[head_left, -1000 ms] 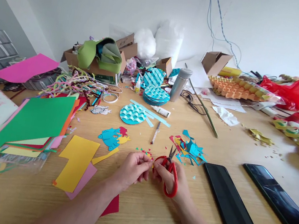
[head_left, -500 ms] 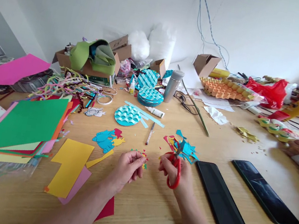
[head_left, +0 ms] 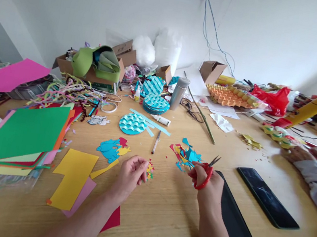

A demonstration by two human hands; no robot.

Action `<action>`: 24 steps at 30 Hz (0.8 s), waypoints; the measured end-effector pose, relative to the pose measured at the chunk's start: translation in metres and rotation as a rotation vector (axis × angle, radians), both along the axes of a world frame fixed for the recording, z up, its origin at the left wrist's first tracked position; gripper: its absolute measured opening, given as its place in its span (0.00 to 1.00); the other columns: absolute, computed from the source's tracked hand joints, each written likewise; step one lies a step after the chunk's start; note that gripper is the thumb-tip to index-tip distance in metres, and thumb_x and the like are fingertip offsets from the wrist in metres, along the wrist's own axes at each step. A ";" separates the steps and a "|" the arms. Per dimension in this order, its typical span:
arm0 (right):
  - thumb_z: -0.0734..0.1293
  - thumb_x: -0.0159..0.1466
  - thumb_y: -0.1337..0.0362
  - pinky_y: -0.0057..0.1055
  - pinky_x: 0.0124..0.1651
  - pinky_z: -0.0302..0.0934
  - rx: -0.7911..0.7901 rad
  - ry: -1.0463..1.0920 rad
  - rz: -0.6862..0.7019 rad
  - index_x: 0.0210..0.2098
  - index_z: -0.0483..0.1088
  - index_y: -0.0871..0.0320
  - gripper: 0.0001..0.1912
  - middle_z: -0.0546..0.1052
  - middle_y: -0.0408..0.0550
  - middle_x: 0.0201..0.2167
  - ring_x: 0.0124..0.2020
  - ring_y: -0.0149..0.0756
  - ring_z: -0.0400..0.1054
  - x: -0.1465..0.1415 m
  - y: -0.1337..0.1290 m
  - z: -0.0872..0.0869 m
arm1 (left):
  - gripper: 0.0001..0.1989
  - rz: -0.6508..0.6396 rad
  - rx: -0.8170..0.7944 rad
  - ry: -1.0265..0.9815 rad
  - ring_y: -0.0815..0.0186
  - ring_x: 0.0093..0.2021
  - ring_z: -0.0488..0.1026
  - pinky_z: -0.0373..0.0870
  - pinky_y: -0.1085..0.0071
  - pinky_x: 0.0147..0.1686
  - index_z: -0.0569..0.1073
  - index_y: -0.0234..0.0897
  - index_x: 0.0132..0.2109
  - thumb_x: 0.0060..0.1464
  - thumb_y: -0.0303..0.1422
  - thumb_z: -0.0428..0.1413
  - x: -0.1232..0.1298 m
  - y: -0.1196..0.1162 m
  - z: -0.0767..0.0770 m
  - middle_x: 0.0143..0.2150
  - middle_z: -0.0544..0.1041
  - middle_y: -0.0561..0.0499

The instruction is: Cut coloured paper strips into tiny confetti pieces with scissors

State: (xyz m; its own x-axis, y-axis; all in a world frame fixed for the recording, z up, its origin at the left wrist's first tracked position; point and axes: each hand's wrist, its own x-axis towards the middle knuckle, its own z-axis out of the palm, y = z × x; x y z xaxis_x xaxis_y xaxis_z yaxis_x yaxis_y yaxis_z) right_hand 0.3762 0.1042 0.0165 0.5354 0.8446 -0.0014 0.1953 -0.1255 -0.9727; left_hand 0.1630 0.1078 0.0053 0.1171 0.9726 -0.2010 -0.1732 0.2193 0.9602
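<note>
Right hand [head_left: 211, 187] curled round red-handled scissors [head_left: 209, 170], blades slightly parted, beside the paper offcuts [head_left: 192, 155]; left hand [head_left: 127, 175] pinched closed left of them, near tiny paper snippets [head_left: 150, 171], contents can't tell.

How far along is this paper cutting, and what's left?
Already cut: blue fish, a yellow fish, tiny snippets and a heap of scraps. In hand: red scissors in the right hand; the left hand's fingers are pinched, contents unclear. Possibly left: the large yellow sheet, notched but mostly uncut. The total remaining isn't visible.
</note>
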 end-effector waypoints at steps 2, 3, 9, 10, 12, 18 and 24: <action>0.64 0.55 0.62 0.26 0.19 0.53 0.024 -0.004 -0.014 0.27 0.71 0.61 0.08 0.72 0.45 0.18 0.17 0.30 0.60 -0.001 -0.006 0.007 | 0.15 -0.001 0.012 -0.003 0.76 0.15 0.59 0.49 0.80 0.14 0.68 0.35 0.32 0.50 0.43 0.58 0.000 -0.001 0.002 0.18 0.68 0.56; 0.64 0.56 0.62 0.26 0.20 0.54 0.032 -0.006 -0.015 0.28 0.71 0.60 0.08 0.72 0.45 0.19 0.18 0.31 0.61 -0.002 -0.011 0.010 | 0.15 -0.005 0.018 -0.005 0.76 0.15 0.60 0.49 0.81 0.13 0.68 0.35 0.32 0.50 0.43 0.58 0.000 -0.002 0.004 0.18 0.69 0.56; 0.66 0.58 0.53 0.26 0.21 0.55 -0.038 -0.124 0.061 0.27 0.70 0.60 0.15 0.73 0.46 0.21 0.20 0.32 0.64 -0.015 -0.044 0.000 | 0.15 0.027 0.082 -0.089 0.75 0.16 0.61 0.50 0.80 0.12 0.68 0.35 0.32 0.51 0.44 0.56 0.000 -0.006 0.012 0.19 0.71 0.55; 0.66 0.59 0.52 0.26 0.22 0.57 -0.048 -0.163 0.079 0.28 0.71 0.60 0.16 0.74 0.47 0.23 0.21 0.33 0.66 -0.018 -0.049 -0.006 | 0.15 0.050 0.076 -0.118 0.75 0.16 0.61 0.51 0.80 0.12 0.68 0.35 0.33 0.51 0.44 0.56 -0.001 -0.006 0.013 0.19 0.71 0.55; 0.65 0.60 0.52 0.29 0.28 0.62 -0.024 -0.222 0.139 0.34 0.71 0.60 0.16 0.76 0.49 0.27 0.26 0.38 0.71 -0.025 -0.056 -0.018 | 0.15 0.091 0.043 -0.184 0.74 0.15 0.61 0.51 0.80 0.12 0.68 0.35 0.34 0.52 0.43 0.55 -0.002 -0.005 0.014 0.19 0.71 0.55; 0.59 0.64 0.51 0.36 0.37 0.67 0.126 -0.236 0.123 0.42 0.68 0.62 0.20 0.76 0.57 0.37 0.36 0.42 0.73 -0.041 -0.062 -0.040 | 0.13 0.126 0.002 -0.242 0.73 0.17 0.63 0.54 0.79 0.14 0.69 0.33 0.35 0.53 0.41 0.54 -0.011 -0.007 0.046 0.21 0.71 0.53; 0.61 0.62 0.51 0.36 0.33 0.68 0.141 -0.268 0.115 0.40 0.69 0.62 0.19 0.76 0.57 0.34 0.30 0.41 0.73 -0.042 -0.061 -0.038 | 0.12 -0.093 0.542 0.264 0.66 0.32 0.72 0.71 0.68 0.33 0.73 0.37 0.38 0.61 0.37 0.48 -0.069 -0.110 0.062 0.33 0.75 0.48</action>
State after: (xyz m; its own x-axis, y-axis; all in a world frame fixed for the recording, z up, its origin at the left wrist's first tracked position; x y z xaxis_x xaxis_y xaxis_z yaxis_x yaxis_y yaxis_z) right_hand 0.3339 0.0437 -0.0213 0.4016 0.8816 0.2478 0.4517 0.0447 -0.8910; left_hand 0.0938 -0.0018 0.0677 0.2201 0.9327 0.2857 0.0828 -0.3097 0.9472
